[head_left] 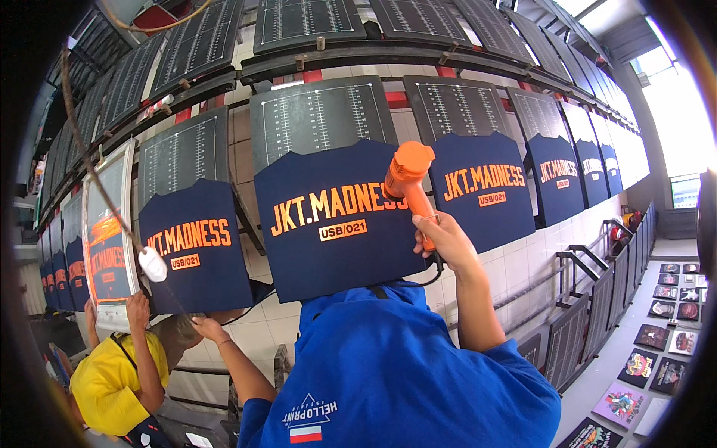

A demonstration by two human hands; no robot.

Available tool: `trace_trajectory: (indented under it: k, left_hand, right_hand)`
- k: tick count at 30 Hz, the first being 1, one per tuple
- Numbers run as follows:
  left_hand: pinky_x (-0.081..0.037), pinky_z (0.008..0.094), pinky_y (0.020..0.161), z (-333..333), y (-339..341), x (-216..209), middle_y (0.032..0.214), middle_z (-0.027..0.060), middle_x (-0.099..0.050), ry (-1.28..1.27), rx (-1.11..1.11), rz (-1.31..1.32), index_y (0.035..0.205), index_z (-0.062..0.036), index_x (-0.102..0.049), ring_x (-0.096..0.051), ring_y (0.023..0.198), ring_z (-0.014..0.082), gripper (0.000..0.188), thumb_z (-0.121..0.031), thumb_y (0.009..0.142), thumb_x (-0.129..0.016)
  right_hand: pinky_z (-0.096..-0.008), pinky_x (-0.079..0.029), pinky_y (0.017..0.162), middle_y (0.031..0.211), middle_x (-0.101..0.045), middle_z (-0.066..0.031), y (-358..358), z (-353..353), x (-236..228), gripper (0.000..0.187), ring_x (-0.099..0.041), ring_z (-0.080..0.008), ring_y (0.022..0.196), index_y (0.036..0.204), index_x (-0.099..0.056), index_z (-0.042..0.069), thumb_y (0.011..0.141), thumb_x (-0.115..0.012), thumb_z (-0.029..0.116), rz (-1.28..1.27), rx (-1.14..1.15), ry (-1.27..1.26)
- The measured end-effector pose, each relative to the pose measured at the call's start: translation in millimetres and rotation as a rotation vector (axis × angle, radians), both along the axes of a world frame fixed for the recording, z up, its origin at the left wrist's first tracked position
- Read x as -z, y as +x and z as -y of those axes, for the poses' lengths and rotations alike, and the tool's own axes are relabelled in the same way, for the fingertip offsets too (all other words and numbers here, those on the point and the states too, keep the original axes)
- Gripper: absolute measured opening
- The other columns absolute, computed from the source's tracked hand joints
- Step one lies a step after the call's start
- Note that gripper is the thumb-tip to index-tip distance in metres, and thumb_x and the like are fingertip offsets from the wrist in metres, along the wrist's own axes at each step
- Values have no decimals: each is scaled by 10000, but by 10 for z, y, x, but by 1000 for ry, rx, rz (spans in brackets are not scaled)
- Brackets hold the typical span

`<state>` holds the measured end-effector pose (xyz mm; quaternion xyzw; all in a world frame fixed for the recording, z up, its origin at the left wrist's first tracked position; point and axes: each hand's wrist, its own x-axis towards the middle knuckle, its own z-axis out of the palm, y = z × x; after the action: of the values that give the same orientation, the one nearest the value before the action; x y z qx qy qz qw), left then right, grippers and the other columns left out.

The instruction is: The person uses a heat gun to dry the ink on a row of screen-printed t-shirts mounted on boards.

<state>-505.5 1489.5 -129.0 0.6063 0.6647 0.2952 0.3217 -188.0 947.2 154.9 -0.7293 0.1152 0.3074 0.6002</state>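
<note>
In my right hand (447, 240) is an orange hair dryer (411, 175), its handle wrapped by my fingers and its dark nozzle aimed down at a navy T-shirt (328, 261). The dryer covers the end of the orange lettering on that shirt. A black cord (437, 263) runs from the handle. Left of my body, my left hand (210, 328) is closed below the lower edge of another printed navy T-shirt (198, 276); what its fingers hold, if anything, is too small to make out. Both shirts lie flat over dark boards (325, 119).
More printed shirts (484, 216) line the row both ways. At left a co-worker in yellow (119, 381) holds a framed screen (127, 224) over a shirt. A white plastic piece (153, 263) hangs from a brown cord nearby. Metal rails (515, 313) and a print-covered panel (627, 373) stand at right.
</note>
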Motion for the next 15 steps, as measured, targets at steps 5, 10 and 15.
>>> trace_trajectory:
  k: [5, 10, 15]
  left_hand:
    - [-406, 461, 1084, 266, 457, -177, 1464, 327, -351, -62, -12, 97, 1458, 130, -224, -471, 1287, 425, 544, -244, 1062, -242]
    - [-389, 469, 1102, 231, 672, 21, 1450, 364, -331, 161, -124, -151, 1466, 131, -162, -452, 1296, 447, 554, -185, 1039, -316]
    - [-423, 488, 1043, 532, 856, -244, 1362, 366, -441, 25, -214, 36, 1400, 156, -273, -510, 1225, 464, 505, -179, 1028, -335]
  right_hand:
    - [-237, -482, 508, 718, -574, -12, 184, 56, -48, 328, -617, -109, 602, 972, -555, 21, 957, -607, 344, -27, -8, 25]
    - [-227, -475, 504, 731, -576, -13, 295, 123, 72, 341, -611, -105, 600, 1004, -557, 11, 961, -604, 346, -46, 6, 133]
    - [-212, -478, 502, 725, -582, -25, 198, 70, 17, 318, -610, -97, 587, 1038, -552, 0, 965, -593, 307, 16, -2, 77]
